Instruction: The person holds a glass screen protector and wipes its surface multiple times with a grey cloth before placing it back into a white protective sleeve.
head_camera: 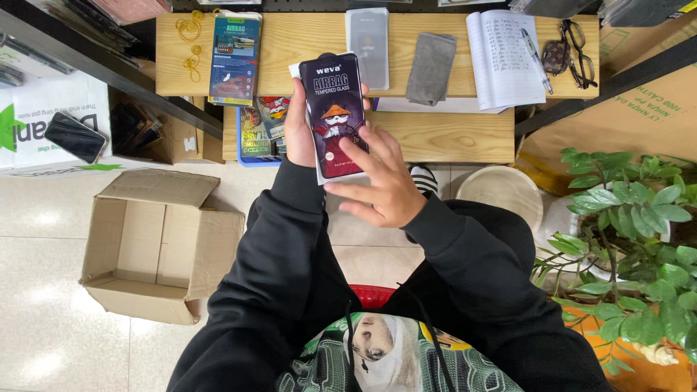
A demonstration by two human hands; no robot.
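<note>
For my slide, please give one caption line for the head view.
Left hand holds a dark flat package upright over a wooden desk; right hand touches its front.

Black hooded sweatshirt, long sleeves, printed front

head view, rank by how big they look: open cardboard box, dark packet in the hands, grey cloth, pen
1. open cardboard box
2. dark packet, though it is nearer the camera
3. grey cloth
4. pen

On the far wooden table (312,43) lie yellow rubber bands (191,27) at left, a blue package (234,58), a grey cloth (430,68), then an open notebook (501,62), pen (536,59) and glasses (579,52) at right.
</note>
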